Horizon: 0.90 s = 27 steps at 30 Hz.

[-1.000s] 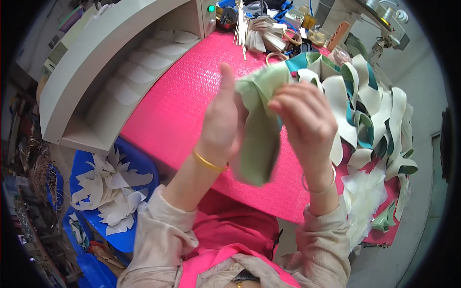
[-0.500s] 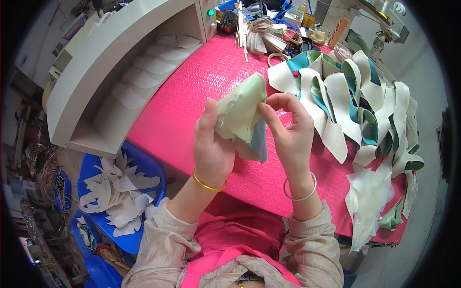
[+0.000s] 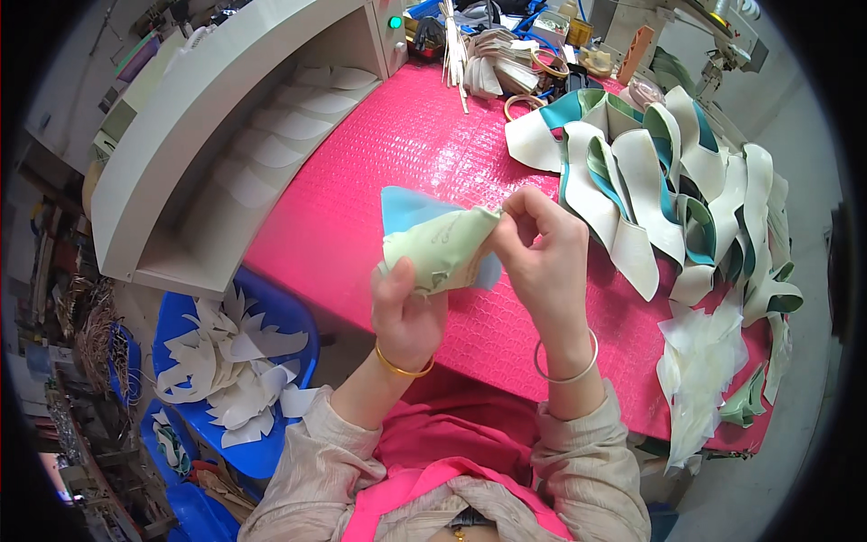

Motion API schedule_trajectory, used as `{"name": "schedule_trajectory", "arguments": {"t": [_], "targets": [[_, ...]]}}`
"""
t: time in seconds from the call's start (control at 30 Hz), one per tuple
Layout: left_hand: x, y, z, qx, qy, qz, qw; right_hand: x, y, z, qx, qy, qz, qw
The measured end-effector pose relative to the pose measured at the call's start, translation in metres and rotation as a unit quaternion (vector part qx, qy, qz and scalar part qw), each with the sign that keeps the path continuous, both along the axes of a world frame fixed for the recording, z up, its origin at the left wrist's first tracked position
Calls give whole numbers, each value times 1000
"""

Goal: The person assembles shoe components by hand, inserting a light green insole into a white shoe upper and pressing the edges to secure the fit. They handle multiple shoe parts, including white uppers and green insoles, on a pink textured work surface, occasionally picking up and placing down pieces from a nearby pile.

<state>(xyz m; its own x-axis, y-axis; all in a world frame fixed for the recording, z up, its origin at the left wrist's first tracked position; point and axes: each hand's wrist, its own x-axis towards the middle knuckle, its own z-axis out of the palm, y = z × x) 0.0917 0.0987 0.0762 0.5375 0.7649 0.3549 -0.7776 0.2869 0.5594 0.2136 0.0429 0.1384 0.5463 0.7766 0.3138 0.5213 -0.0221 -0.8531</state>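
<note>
Over the near part of the table I hold a shoe upper [image 3: 442, 246], its pale green lining turned outward and light blue fabric showing at the back and lower right. Its lower edge sits in my left hand [image 3: 406, 307], thumb pressed on the near side and fingers behind. My right hand [image 3: 540, 244] pinches the upper right corner between thumb and fingertips. Faint pen marks show on the green lining. To the right lies a heap of white shoe uppers [image 3: 646, 181] with green and teal linings.
A curved grey machine [image 3: 190, 117] with white cut pieces [image 3: 284, 124] inside stands left. Below it, a blue bin [image 3: 312, 348] holds white pieces. Thin translucent sheets [image 3: 695, 370] overhang the pink table [image 3: 352, 163] at right. Bundled strips [image 3: 506, 63] and tape rolls lie at the back.
The shoe upper has been turned and lowered, so more green lining faces me and blue fabric now shows at the upper left. My right hand has moved slightly down, still pinching a corner.
</note>
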Motion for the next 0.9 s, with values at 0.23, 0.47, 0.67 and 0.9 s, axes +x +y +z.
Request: {"name": "schedule_trajectory", "arguments": {"t": [0.23,0.47,0.67,0.9], "targets": [[-1,4,-16,-105,-121,-129,979,4,-7,-30,117,266,109,951],[-5,2,-21,-121,-125,-144,974,-9,-13,-20,98,133,65,984],[-7,-1,-21,-68,-119,-143,980,-7,-17,-6,27,-59,40,997],[-19,3,-12,-83,-119,-170,975,8,-18,-8,74,-92,139,983]]}}
